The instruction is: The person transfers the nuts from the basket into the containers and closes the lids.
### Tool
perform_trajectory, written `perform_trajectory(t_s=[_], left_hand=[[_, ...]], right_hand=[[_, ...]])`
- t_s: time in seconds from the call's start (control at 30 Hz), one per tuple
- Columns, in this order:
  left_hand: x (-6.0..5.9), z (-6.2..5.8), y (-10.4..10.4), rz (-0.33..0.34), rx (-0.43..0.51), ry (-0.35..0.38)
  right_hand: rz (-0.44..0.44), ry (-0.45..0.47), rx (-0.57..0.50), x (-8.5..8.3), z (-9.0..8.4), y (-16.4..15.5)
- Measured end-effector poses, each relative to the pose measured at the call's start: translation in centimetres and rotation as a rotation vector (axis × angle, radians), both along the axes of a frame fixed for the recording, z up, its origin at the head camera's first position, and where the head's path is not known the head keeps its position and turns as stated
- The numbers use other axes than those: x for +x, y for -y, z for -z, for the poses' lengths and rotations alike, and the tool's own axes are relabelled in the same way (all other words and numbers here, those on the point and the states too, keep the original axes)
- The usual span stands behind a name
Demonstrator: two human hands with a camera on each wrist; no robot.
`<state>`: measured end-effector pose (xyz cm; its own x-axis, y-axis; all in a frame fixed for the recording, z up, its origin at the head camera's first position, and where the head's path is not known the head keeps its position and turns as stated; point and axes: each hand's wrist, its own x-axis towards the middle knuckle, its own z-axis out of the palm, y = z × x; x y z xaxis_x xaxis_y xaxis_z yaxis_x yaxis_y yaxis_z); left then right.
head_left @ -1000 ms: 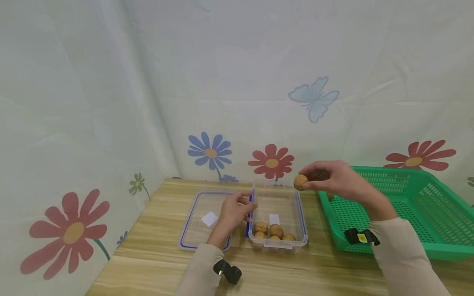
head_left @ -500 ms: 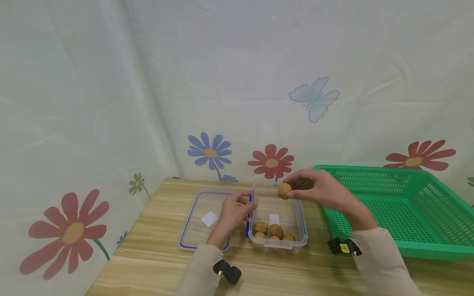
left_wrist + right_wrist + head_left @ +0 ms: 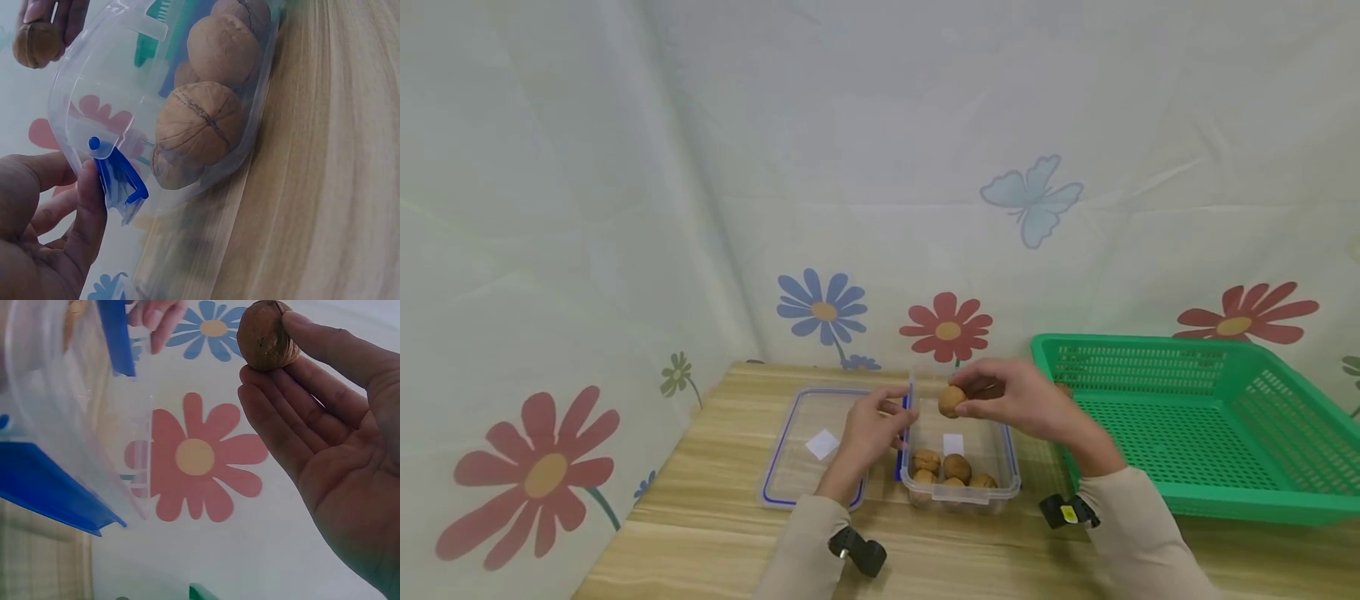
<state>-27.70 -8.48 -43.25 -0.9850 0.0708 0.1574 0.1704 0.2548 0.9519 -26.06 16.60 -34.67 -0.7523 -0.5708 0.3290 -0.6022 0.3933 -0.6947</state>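
My right hand pinches a brown walnut between thumb and fingertips, held just above the far half of a clear plastic container. In the right wrist view the walnut sits at the tips of my fingers. Several walnuts lie in the container's near end. My left hand grips the container's left wall at its blue latch, thumb against the latch. The left wrist view shows the walnuts through the clear wall.
The container's clear lid with a blue seal lies flat to the left on the wooden table. A green mesh basket stands at the right. Flowered cloth walls close off the back and left.
My right hand has carried the walnut leftward and slightly down, from over the green basket's edge to above the clear container. The left hand has stayed on the container.
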Motion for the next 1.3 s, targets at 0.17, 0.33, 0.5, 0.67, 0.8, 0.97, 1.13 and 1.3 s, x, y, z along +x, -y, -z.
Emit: perform_trajectory(t_s=[0.17, 0.33, 0.5, 0.67, 0.8, 0.97, 1.13, 1.3], left_hand=[[-0.2, 0.2, 0.0, 0.001, -0.005, 0.005], [-0.2, 0.3, 0.0, -0.005, 0.001, -0.007], [-0.2, 0.3, 0.1, -0.009, -0.008, -0.013], [-0.4, 0.5, 0.1, -0.006, -0.013, -0.03], [-0.5, 0.5, 0.0, -0.003, -0.01, -0.032], [-0.4, 0.4, 0.0, -0.002, -0.009, -0.027], [-0.4, 0.5, 0.0, 0.001, -0.008, -0.02], [-0.4, 0.6, 0.0, -0.003, -0.014, -0.018]], right_hand=[[0.033, -0.009, 0.032, -0.4, 0.8, 0.5], [0.061, 0.003, 0.084, -0.6, 1.5, 1.2], [0.051, 0.001, 0.124, -0.7, 2.1, 2.2], [0.051, -0.022, 0.162, -0.9, 3.1, 2.9], [0.057, -0.041, 0.188, -1.1, 3.7, 3.5], [0.085, -0.02, 0.195, -1.2, 4.4, 4.0], [0.089, -0.016, 0.187, -1.6, 5.3, 4.3], [0.098, -0.032, 0.19, -1.9, 6.0, 4.6]])
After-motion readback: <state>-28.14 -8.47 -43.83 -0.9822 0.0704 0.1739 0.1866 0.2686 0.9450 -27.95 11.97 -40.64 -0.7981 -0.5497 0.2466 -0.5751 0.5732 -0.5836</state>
